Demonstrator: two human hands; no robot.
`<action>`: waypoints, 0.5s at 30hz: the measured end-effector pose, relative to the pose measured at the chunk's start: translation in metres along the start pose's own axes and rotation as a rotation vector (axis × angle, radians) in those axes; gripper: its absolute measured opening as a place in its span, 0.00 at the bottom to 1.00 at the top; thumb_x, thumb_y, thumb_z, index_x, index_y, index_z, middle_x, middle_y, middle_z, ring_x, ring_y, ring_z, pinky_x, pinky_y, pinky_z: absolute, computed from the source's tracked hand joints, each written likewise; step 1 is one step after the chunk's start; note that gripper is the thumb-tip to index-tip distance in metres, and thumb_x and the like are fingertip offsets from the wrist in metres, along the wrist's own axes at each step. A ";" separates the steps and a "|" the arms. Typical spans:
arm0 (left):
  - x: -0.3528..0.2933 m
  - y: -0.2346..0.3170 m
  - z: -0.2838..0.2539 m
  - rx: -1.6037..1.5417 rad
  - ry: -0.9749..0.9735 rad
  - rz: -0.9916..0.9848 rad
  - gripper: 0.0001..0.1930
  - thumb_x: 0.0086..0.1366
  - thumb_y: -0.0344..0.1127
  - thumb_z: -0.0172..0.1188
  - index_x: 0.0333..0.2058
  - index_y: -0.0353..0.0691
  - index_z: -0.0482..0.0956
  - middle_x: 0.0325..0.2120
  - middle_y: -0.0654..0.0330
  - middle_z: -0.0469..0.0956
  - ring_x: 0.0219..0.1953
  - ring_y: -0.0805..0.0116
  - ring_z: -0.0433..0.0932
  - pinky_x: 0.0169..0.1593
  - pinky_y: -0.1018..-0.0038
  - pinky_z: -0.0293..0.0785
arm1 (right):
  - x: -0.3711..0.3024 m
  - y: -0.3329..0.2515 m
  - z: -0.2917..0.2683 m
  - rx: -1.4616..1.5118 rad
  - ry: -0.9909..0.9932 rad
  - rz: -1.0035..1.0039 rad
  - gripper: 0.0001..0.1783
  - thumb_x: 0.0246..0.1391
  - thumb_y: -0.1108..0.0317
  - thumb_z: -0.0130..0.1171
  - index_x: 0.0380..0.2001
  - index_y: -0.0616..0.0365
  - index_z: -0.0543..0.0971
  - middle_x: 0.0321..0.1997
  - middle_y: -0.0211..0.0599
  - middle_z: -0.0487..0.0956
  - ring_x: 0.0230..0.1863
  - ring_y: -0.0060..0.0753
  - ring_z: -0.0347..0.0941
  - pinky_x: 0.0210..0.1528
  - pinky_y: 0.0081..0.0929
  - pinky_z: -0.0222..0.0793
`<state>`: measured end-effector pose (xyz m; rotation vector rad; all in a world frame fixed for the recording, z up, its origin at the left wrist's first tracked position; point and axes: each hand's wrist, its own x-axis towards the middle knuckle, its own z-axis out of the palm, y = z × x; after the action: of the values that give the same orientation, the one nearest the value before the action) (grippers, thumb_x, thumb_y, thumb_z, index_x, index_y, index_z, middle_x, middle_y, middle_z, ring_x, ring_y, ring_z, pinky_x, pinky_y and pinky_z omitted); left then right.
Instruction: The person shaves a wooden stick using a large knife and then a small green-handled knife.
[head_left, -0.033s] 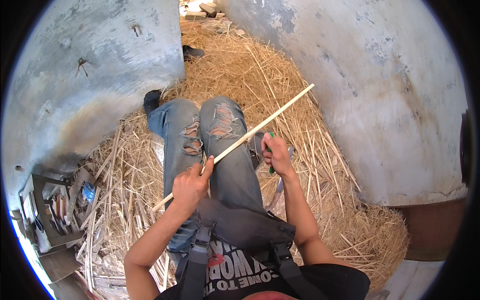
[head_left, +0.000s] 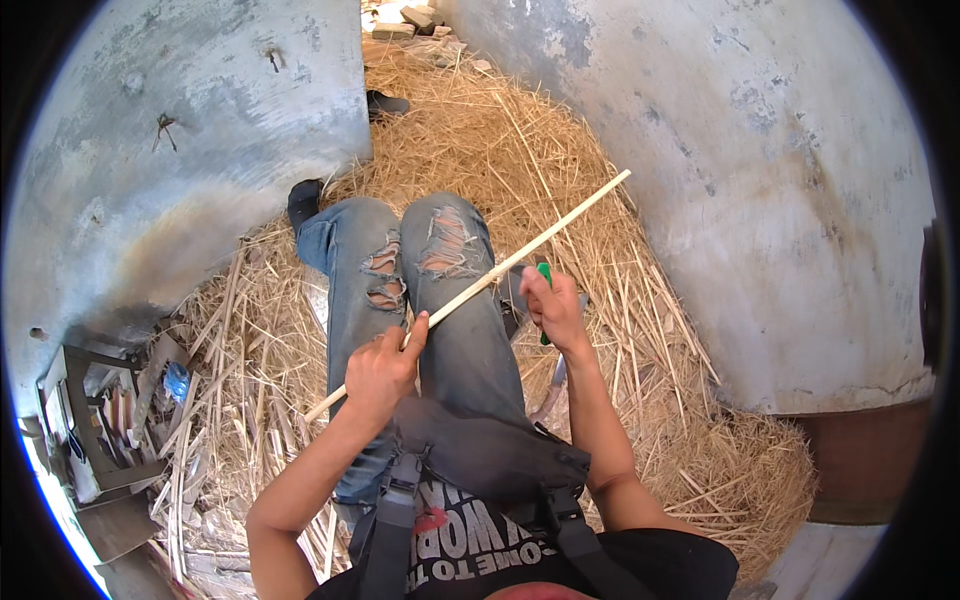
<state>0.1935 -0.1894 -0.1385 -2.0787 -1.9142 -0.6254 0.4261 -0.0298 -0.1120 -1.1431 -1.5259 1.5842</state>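
Note:
A long, pale, slim stick [head_left: 562, 222] slants across my thighs, its far end up to the right. My left hand [head_left: 378, 375] is closed around its lower part over my left thigh, index finger and thumb pressed along it. To the right of my knees, my right hand [head_left: 557, 315] grips a green-handled knife [head_left: 544, 270]. Green shows above and below the fist, and a dull grey blade lies close by the stick's middle. Whether the blade touches the stick I cannot tell. The stick's stretch under my left palm is hidden.
Straw-like shavings [head_left: 470, 120] cover the floor around my legs. A curved blade tool [head_left: 557, 375] lies beside my right thigh. Grey walls [head_left: 760, 200] close in on both sides. At the left stands an open box frame [head_left: 110, 420] with clutter, near a blue plastic scrap [head_left: 177, 381].
My right hand and the knife have shifted very slightly, and the thumb's position differs a little. My left hand and the stick look almost the same.

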 end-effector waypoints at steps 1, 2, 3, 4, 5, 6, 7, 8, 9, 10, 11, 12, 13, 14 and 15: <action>0.001 0.001 0.001 0.003 0.005 0.007 0.26 0.55 0.29 0.60 0.55 0.48 0.78 0.22 0.65 0.67 0.19 0.70 0.75 0.22 0.73 0.74 | 0.001 -0.004 0.004 -0.097 0.037 -0.073 0.24 0.61 0.50 0.61 0.21 0.59 0.77 0.14 0.21 0.66 0.16 0.16 0.60 0.19 0.21 0.52; 0.001 0.000 0.000 0.008 0.006 0.017 0.26 0.55 0.29 0.60 0.55 0.48 0.77 0.22 0.65 0.67 0.19 0.70 0.75 0.22 0.73 0.74 | 0.002 -0.007 0.015 -0.190 0.074 -0.144 0.23 0.60 0.51 0.62 0.22 0.60 0.79 0.14 0.22 0.68 0.17 0.17 0.62 0.20 0.22 0.54; 0.000 -0.001 0.000 0.013 0.007 0.029 0.26 0.54 0.29 0.59 0.55 0.49 0.77 0.22 0.65 0.67 0.19 0.70 0.75 0.22 0.73 0.74 | 0.003 -0.012 0.025 -0.282 0.113 -0.215 0.21 0.59 0.53 0.64 0.23 0.61 0.80 0.14 0.24 0.70 0.17 0.18 0.63 0.21 0.24 0.55; -0.001 -0.002 0.000 0.011 0.007 0.023 0.27 0.54 0.29 0.59 0.56 0.49 0.77 0.22 0.65 0.67 0.19 0.70 0.75 0.22 0.73 0.74 | 0.003 -0.020 0.031 -0.365 0.085 -0.228 0.16 0.57 0.58 0.66 0.24 0.60 0.83 0.15 0.25 0.71 0.18 0.19 0.64 0.23 0.27 0.57; -0.002 -0.003 0.001 0.009 0.008 0.017 0.27 0.54 0.29 0.59 0.56 0.49 0.77 0.22 0.65 0.67 0.19 0.70 0.75 0.21 0.73 0.73 | 0.004 -0.018 0.033 -0.370 0.072 -0.234 0.16 0.57 0.58 0.66 0.24 0.60 0.83 0.14 0.25 0.70 0.18 0.19 0.63 0.23 0.27 0.57; -0.003 -0.004 0.002 0.007 0.009 0.011 0.27 0.54 0.28 0.59 0.56 0.49 0.77 0.22 0.65 0.67 0.19 0.71 0.75 0.21 0.73 0.73 | 0.004 -0.016 0.034 -0.376 0.059 -0.239 0.16 0.57 0.58 0.66 0.24 0.60 0.82 0.14 0.25 0.70 0.18 0.19 0.62 0.23 0.27 0.57; -0.004 -0.004 0.003 0.015 0.008 0.017 0.27 0.54 0.28 0.59 0.56 0.49 0.77 0.22 0.65 0.67 0.19 0.71 0.75 0.21 0.73 0.73 | 0.005 -0.015 0.033 -0.385 0.042 -0.248 0.15 0.57 0.59 0.66 0.24 0.60 0.82 0.14 0.25 0.70 0.18 0.19 0.62 0.23 0.27 0.57; -0.004 -0.003 0.004 0.023 0.008 0.022 0.27 0.55 0.28 0.59 0.56 0.50 0.77 0.22 0.65 0.68 0.18 0.71 0.74 0.21 0.73 0.73 | 0.005 -0.013 0.027 -0.428 -0.002 -0.257 0.15 0.56 0.60 0.67 0.24 0.61 0.82 0.14 0.25 0.69 0.18 0.19 0.60 0.23 0.28 0.55; -0.004 -0.003 0.004 0.032 0.007 0.026 0.27 0.55 0.28 0.59 0.56 0.50 0.78 0.22 0.65 0.68 0.18 0.71 0.74 0.20 0.73 0.73 | 0.004 -0.013 0.022 -0.362 -0.038 -0.234 0.15 0.56 0.60 0.67 0.24 0.61 0.82 0.15 0.25 0.70 0.19 0.19 0.62 0.24 0.28 0.57; -0.004 -0.003 0.005 0.026 0.001 0.029 0.27 0.55 0.28 0.59 0.56 0.50 0.78 0.22 0.65 0.68 0.18 0.70 0.75 0.20 0.73 0.73 | 0.001 -0.012 0.019 -0.296 -0.077 -0.207 0.15 0.56 0.61 0.68 0.24 0.61 0.82 0.15 0.26 0.72 0.20 0.19 0.64 0.25 0.27 0.59; -0.005 -0.003 0.005 0.020 -0.005 0.032 0.27 0.54 0.28 0.59 0.56 0.50 0.78 0.22 0.65 0.68 0.18 0.69 0.75 0.20 0.72 0.73 | -0.002 -0.012 0.017 -0.231 -0.116 -0.179 0.14 0.56 0.61 0.68 0.24 0.61 0.82 0.16 0.26 0.73 0.21 0.19 0.66 0.26 0.27 0.61; -0.005 -0.002 0.005 0.015 -0.010 0.034 0.27 0.54 0.28 0.59 0.56 0.50 0.78 0.22 0.65 0.68 0.18 0.69 0.75 0.20 0.72 0.73 | -0.007 -0.014 0.011 -0.230 -0.302 -0.154 0.14 0.55 0.61 0.68 0.24 0.61 0.82 0.17 0.27 0.75 0.23 0.19 0.67 0.28 0.26 0.64; -0.005 -0.002 0.004 -0.006 -0.035 0.011 0.27 0.54 0.28 0.60 0.56 0.50 0.78 0.22 0.64 0.69 0.18 0.68 0.75 0.19 0.71 0.73 | -0.015 -0.023 0.010 -0.226 -0.491 -0.125 0.14 0.55 0.62 0.68 0.24 0.62 0.82 0.19 0.28 0.77 0.24 0.19 0.69 0.30 0.26 0.66; 0.000 -0.001 0.001 -0.027 -0.057 -0.013 0.28 0.54 0.29 0.60 0.56 0.51 0.78 0.22 0.64 0.70 0.18 0.67 0.76 0.19 0.70 0.73 | -0.023 -0.030 0.010 -0.221 -0.681 -0.096 0.13 0.55 0.62 0.69 0.24 0.62 0.82 0.20 0.29 0.79 0.26 0.19 0.71 0.33 0.25 0.68; 0.001 0.000 0.000 -0.048 -0.078 -0.037 0.28 0.54 0.29 0.61 0.56 0.51 0.78 0.22 0.64 0.71 0.18 0.66 0.76 0.19 0.70 0.73 | -0.031 -0.031 0.013 -0.227 -0.674 -0.073 0.13 0.55 0.62 0.69 0.25 0.61 0.82 0.21 0.30 0.80 0.28 0.19 0.72 0.35 0.25 0.69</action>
<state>0.1937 -0.1885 -0.1381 -2.1306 -2.0039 -0.6118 0.4237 -0.0596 -0.0777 -0.6690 -2.1914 1.8883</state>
